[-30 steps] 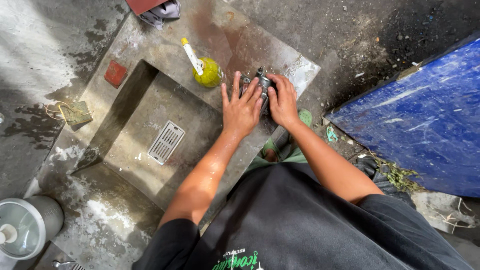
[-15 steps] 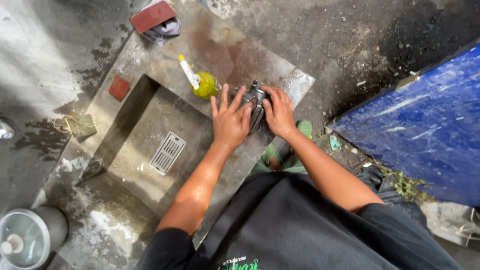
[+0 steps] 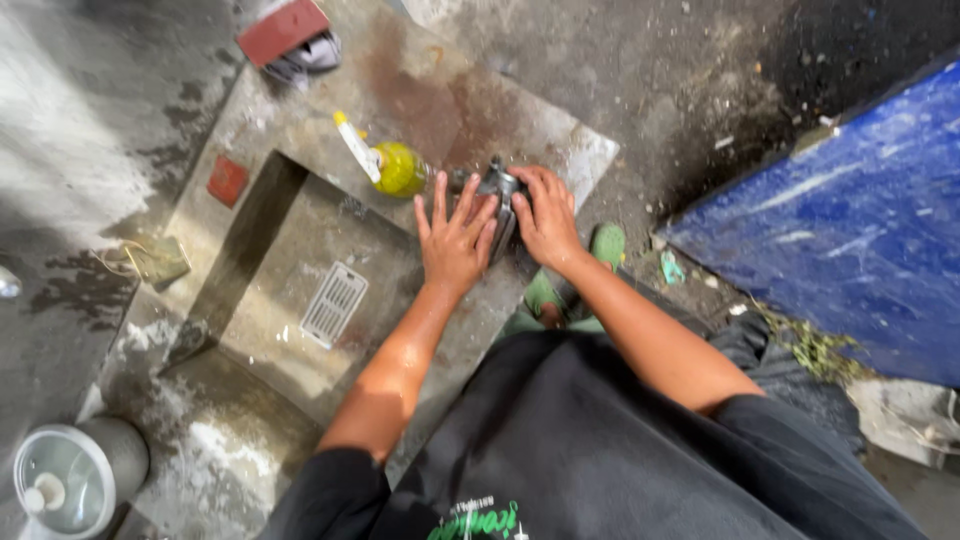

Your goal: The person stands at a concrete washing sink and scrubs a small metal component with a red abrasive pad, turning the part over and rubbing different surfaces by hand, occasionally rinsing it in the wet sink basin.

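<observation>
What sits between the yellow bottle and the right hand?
Head view: the left hand, fingers spread, and the dark metal part that both hands press on lie between the yellow bottle and the right hand.

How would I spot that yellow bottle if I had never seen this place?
Find the square concrete wash basin sunk into the ground. On its far rim, just beyond the left hand, lies a round yellow plastic bottle with a long white spout, the only bright yellow thing there.

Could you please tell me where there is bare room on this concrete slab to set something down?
Bare: the stained slab surface beyond the yellow squeeze bottle, and the sunken basin floor around the white drain grate. Crowded: the near rim, where the left hand and right hand press a grey metal part.
</observation>
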{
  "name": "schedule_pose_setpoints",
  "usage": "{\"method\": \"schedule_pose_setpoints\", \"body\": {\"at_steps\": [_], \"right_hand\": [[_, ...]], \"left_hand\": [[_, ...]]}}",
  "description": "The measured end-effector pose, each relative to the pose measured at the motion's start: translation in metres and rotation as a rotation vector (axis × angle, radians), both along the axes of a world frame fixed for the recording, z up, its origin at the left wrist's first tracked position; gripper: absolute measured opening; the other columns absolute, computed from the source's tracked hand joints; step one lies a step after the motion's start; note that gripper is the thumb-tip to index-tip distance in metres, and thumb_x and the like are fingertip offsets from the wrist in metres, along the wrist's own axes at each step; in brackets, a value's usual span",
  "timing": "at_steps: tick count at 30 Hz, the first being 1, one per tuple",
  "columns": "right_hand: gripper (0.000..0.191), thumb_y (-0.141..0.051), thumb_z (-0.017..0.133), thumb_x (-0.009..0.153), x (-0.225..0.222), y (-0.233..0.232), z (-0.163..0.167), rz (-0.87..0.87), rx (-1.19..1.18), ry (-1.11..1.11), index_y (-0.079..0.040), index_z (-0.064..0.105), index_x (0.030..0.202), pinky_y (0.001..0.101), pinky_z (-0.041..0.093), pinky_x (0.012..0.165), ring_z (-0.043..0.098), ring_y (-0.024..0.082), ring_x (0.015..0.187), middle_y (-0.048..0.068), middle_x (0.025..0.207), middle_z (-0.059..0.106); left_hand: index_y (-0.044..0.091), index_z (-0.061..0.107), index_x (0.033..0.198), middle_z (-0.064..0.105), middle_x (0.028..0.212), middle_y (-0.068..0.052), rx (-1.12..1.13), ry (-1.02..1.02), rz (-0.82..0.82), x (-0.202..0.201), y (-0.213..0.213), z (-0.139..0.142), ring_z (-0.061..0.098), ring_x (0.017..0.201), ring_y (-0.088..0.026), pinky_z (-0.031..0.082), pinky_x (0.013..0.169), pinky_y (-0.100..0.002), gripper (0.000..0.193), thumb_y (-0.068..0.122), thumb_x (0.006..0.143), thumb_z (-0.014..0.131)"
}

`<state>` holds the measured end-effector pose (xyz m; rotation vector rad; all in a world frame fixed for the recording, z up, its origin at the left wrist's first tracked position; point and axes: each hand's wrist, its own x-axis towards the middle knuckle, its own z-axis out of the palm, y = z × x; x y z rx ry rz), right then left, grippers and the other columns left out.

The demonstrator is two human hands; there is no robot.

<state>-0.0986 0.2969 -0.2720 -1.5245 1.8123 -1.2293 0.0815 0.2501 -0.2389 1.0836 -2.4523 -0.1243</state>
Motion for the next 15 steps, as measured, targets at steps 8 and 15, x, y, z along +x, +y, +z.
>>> {"method": "schedule_pose_setpoints", "body": {"at_steps": [8,15], "right_hand": [[0.038,-0.022,0.057,0.104,-0.003,-0.001,-0.007,0.026,0.014,0.008,-0.016,0.056,0.141,0.0489,0.036,0.111,0.050,0.037,0.134,0.015,0.141,0.055],[0.039,-0.022,0.055,0.105,-0.007,-0.005,0.001,0.040,0.002,0.028,-0.015,0.054,0.143,0.0502,0.033,0.112,0.047,0.038,0.135,0.016,0.141,0.054]], "left_hand": [[0.021,0.075,0.131,0.052,0.157,-0.001,0.036,0.080,-0.010,-0.019,-0.005,-0.012,0.033,0.154,-0.041,0.019,0.123,-0.069,0.031,0.033,0.104,0.066],[0.025,0.079,0.112,0.063,0.149,0.006,0.208,0.256,0.073,-0.013,-0.020,-0.006,0.037,0.156,-0.039,0.022,0.127,-0.065,0.019,0.028,0.105,0.062]]}}
